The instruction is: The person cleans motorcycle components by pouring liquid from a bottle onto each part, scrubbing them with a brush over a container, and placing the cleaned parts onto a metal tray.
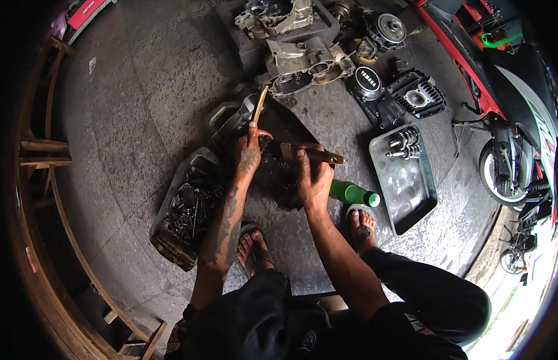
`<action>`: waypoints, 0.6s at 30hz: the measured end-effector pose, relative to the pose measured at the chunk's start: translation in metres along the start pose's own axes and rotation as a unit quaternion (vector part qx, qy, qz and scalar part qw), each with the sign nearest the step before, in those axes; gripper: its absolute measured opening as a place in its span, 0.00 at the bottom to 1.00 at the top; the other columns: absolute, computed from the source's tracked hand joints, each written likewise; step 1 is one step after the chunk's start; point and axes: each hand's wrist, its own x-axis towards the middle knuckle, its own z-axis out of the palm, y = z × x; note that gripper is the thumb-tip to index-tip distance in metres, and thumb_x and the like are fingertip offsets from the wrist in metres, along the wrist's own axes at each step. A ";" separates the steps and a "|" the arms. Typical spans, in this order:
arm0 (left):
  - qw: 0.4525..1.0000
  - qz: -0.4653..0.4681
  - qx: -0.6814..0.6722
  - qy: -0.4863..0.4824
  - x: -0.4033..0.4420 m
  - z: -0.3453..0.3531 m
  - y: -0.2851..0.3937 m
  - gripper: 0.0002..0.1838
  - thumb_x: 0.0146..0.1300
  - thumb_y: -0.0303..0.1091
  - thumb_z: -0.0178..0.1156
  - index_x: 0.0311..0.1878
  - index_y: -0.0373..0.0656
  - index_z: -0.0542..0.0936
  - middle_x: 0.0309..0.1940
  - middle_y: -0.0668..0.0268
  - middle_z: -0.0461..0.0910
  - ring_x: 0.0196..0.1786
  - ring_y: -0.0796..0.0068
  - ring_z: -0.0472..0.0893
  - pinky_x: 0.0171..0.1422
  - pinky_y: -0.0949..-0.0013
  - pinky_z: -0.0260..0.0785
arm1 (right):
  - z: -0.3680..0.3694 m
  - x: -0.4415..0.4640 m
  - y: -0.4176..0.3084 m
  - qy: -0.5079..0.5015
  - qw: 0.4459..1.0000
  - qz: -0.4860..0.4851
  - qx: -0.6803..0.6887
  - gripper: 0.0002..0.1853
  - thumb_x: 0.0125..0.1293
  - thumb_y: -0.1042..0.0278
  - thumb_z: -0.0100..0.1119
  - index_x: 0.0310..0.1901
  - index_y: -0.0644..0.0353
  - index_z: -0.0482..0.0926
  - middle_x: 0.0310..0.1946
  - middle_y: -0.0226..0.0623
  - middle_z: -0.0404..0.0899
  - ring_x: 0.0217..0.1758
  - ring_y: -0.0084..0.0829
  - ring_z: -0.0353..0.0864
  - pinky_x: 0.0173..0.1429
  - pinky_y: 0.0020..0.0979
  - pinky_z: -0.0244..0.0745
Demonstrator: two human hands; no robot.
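Observation:
My left hand [249,150] is closed around a flat tan wooden stick [260,105] that points up and away. Its lower end is hidden by the fingers. In my right hand [315,180] is a paintbrush [333,158], its wooden handle with a hole pointing right and its darker end toward my left hand. Both hands are over a dark tray [291,117] on the floor, and its contents near the hands are too dark to make out. A green bottle [350,192] lies just right of my right wrist.
A tray of bolts and small metal parts [189,207] is at left. Another tray [405,225] holds gear shafts [405,144]. Engine casings [309,60], a round Yamaha cover [367,80] and a finned cylinder part [418,95] lie ahead. A motorcycle [510,162] stands right, a wooden bench [45,153] left.

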 end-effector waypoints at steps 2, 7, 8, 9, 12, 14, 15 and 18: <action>0.998 -0.056 0.025 -0.026 -0.003 -0.006 0.004 0.40 0.70 0.66 0.34 0.31 0.42 0.85 0.20 0.64 0.76 0.27 0.73 0.74 0.38 0.67 0.65 | 0.001 -0.004 0.008 -0.002 1.000 0.015 -0.014 0.10 0.69 0.66 0.54 0.41 0.65 0.76 0.30 0.49 0.80 0.34 0.45 0.83 0.39 0.36 0.74; 0.953 -0.193 -0.228 -0.043 0.001 -0.004 0.004 0.41 0.67 0.69 0.32 0.30 0.40 0.82 0.21 0.69 0.75 0.20 0.77 0.75 0.26 0.75 0.71 | 0.014 0.001 0.060 -0.042 0.983 0.053 -0.171 0.13 0.66 0.64 0.57 0.45 0.66 0.77 0.32 0.55 0.81 0.40 0.55 0.82 0.41 0.43 0.75; 0.930 -0.189 -0.308 -0.073 0.001 -0.005 -0.001 0.40 0.63 0.73 0.36 0.36 0.42 0.79 0.22 0.70 0.75 0.18 0.77 0.74 0.24 0.77 0.71 | 0.013 0.000 0.067 -0.110 0.970 0.082 -0.200 0.15 0.65 0.63 0.58 0.45 0.67 0.78 0.32 0.57 0.81 0.41 0.55 0.81 0.42 0.44 0.76; 0.929 -0.190 -0.309 -0.071 -0.001 -0.004 -0.002 0.40 0.63 0.73 0.36 0.36 0.42 0.79 0.22 0.70 0.75 0.18 0.77 0.74 0.24 0.77 0.71 | 0.010 0.000 0.062 -0.112 0.970 0.082 -0.200 0.15 0.65 0.63 0.58 0.45 0.67 0.78 0.32 0.57 0.81 0.41 0.55 0.81 0.42 0.44 0.76; 0.960 -0.212 -0.171 -0.062 -0.002 0.003 0.000 0.32 0.60 0.69 0.53 0.45 0.45 0.73 0.31 0.68 0.77 0.29 0.77 0.78 0.27 0.74 0.73 | 0.007 0.008 0.044 -0.007 0.997 0.080 -0.020 0.13 0.67 0.64 0.58 0.43 0.68 0.78 0.32 0.52 0.83 0.36 0.43 0.85 0.42 0.37 0.77; 0.955 -0.259 -0.137 -0.035 -0.011 0.004 0.014 0.26 0.62 0.59 0.59 0.48 0.45 0.74 0.41 0.68 0.77 0.50 0.77 0.75 0.32 0.68 0.74 | 0.005 0.008 0.025 0.035 0.990 0.106 0.091 0.14 0.68 0.61 0.58 0.42 0.67 0.78 0.32 0.46 0.83 0.36 0.32 0.83 0.43 0.34 0.76; 0.943 -0.260 -0.198 -0.063 -0.012 0.006 0.009 0.25 0.63 0.57 0.59 0.50 0.45 0.74 0.44 0.68 0.77 0.54 0.77 0.73 0.34 0.67 0.75 | 0.005 0.008 0.023 0.043 0.985 0.095 0.137 0.15 0.68 0.60 0.58 0.41 0.66 0.77 0.32 0.46 0.83 0.36 0.31 0.83 0.43 0.34 0.75; 0.957 -0.221 -0.165 -0.087 -0.002 0.011 -0.026 0.26 0.65 0.55 0.57 0.57 0.46 0.73 0.48 0.68 0.76 0.53 0.78 0.74 0.32 0.67 0.75 | 0.004 0.005 0.030 0.030 0.996 0.069 -0.048 0.13 0.68 0.62 0.57 0.42 0.65 0.77 0.32 0.45 0.82 0.37 0.33 0.83 0.45 0.34 0.75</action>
